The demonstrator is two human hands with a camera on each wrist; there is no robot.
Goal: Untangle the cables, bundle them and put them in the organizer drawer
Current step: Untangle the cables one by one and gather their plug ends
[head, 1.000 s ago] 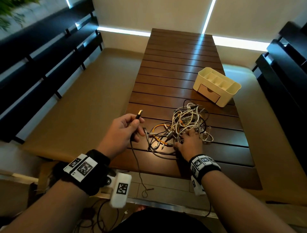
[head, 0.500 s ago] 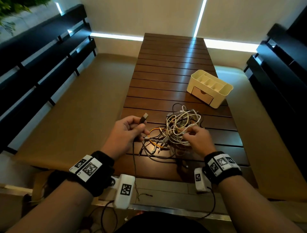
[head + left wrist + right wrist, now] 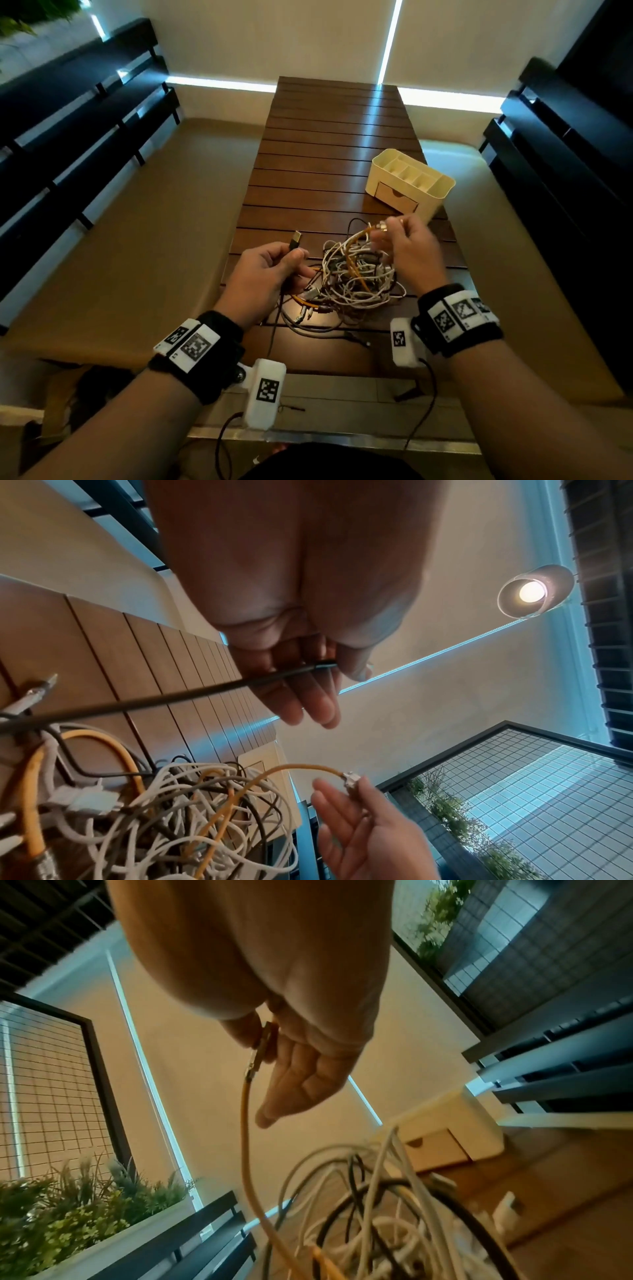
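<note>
A tangle of white, black, grey and orange cables lies on the near part of the brown slatted table. My left hand pinches a black cable just below its USB plug, left of the tangle. My right hand is raised above the tangle and pinches the metal plug of an orange cable; that cable runs down into the pile. The cream organizer stands beyond my right hand, its small front drawer closed.
Tan padded benches run along both sides of the table, with dark slatted backrests behind them. The black cable hangs off the table's near edge toward my lap. Wrist cameras and tag bands sit on both forearms.
My right hand left the pile, took the orange cable's plug and lifted it up toward the organizer. My left hand kept its hold on the black cable.
</note>
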